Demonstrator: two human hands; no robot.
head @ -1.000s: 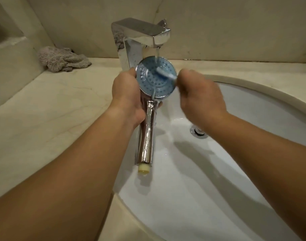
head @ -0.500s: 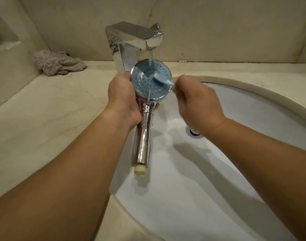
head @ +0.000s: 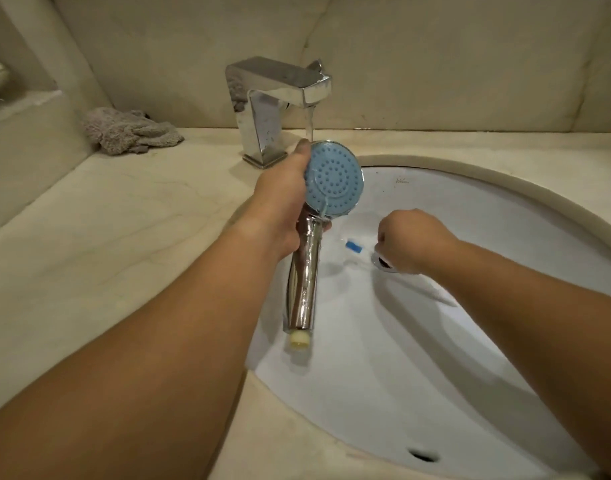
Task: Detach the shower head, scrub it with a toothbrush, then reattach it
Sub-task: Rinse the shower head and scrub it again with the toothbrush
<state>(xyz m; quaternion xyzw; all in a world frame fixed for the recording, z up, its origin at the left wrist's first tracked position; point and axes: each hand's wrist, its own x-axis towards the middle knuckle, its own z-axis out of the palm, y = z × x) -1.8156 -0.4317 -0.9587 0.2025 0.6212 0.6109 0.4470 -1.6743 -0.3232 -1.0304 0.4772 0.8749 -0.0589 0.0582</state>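
The detached shower head (head: 333,178) has a round blue spray face and a chrome handle with a pale threaded end. My left hand (head: 283,199) grips it at the neck, face tilted toward me, its top edge under the running water from the faucet (head: 280,98). My right hand (head: 411,239) is low inside the basin, closed on the toothbrush (head: 354,245). The blue brush head points left, apart from the shower head.
A white oval sink (head: 435,341) is set in a beige marble counter (head: 106,237). The drain (head: 383,265) lies partly under my right hand. A crumpled grey cloth (head: 131,131) sits at the back left by the wall.
My right hand has pulled the toothbrush off the spray face and dropped down into the basin near the drain. The left hand still holds the shower head under the water.
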